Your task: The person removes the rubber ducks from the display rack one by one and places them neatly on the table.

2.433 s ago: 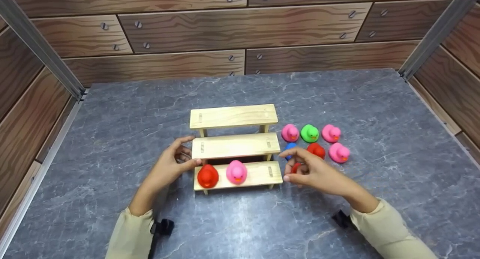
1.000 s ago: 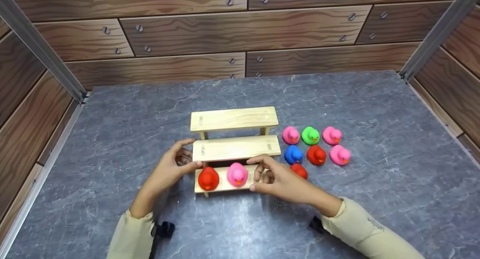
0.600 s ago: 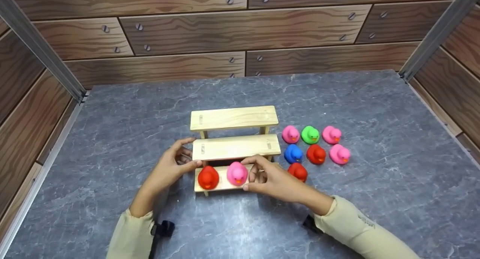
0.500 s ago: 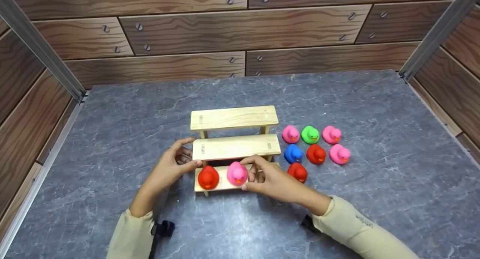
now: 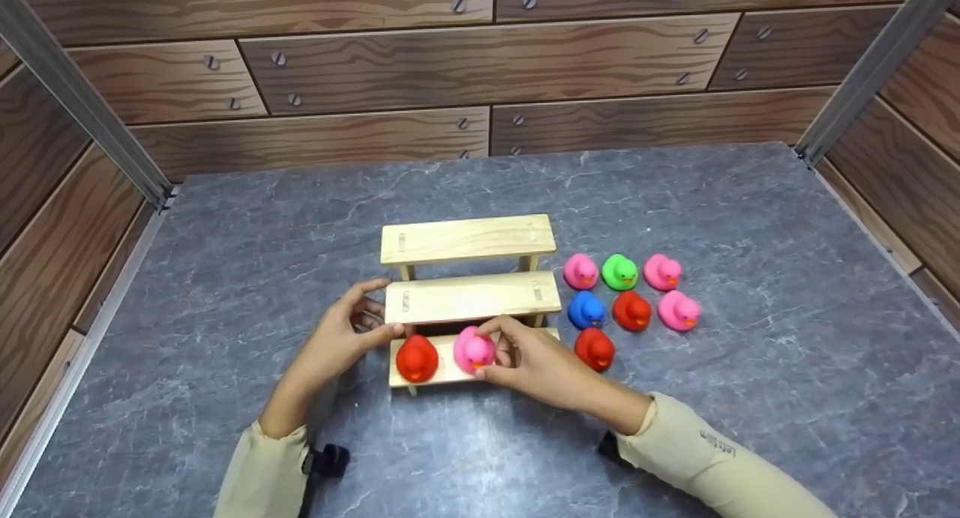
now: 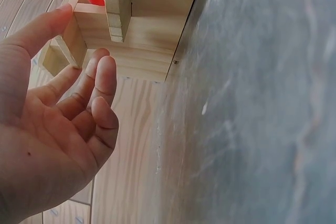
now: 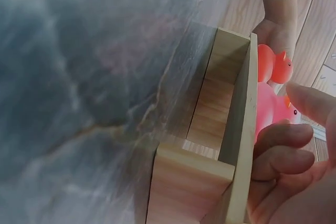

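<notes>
A three-step wooden stand [image 5: 472, 296] stands mid-table. My left hand [image 5: 341, 330] holds its left end, thumb and index finger at the front and back edges of the middle step; the other fingers curl loosely beside it in the left wrist view. On the lowest step sit a red rubber duck [image 5: 417, 359] at the left and a pink rubber duck [image 5: 469, 349] to its right. My right hand [image 5: 540, 364] pinches the pink duck from the right with thumb and index finger. In the right wrist view the remaining right fingers curl over the step [image 7: 242, 145].
Right of the stand, several rubber ducks sit in rows on the grey marbled table [image 5: 750, 225]: pink ones, a green one [image 5: 619, 272], a blue one [image 5: 586, 309] and two red ones, the nearer red duck [image 5: 595, 350] close to my right hand. Wood-patterned panels [image 5: 480, 67] surround the table.
My right hand has moved left from beside the loose ducks, across the lowest step, and its thumb and index finger have closed around the pink duck. My left hand keeps its place.
</notes>
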The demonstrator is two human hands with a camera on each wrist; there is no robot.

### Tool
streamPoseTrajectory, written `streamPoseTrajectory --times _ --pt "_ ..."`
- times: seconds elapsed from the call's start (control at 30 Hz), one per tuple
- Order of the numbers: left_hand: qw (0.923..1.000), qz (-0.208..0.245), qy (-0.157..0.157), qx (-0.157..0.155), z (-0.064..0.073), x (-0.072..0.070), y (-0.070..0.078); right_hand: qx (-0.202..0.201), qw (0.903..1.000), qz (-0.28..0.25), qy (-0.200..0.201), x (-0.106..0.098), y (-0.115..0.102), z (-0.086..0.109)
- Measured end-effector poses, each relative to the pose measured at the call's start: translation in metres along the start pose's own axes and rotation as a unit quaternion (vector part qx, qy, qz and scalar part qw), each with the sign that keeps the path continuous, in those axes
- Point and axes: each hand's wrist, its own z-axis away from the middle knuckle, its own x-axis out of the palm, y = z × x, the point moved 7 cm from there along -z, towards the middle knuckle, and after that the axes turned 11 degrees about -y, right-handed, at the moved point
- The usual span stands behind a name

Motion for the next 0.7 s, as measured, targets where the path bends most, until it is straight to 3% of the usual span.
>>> streamPoseTrajectory --times 0.37,0.7 --pt "1.0 0.002 0.0 0.003 0.0 0.001 -0.001 -0.011 0.9998 0.013 0.004 -0.001 0.001 0.003" --pt "1.0 0.006 -0.002 0.006 0.0 0.0 -0.001 -0.02 0.9998 0.004 -0.002 -0.016 0.007 0.026"
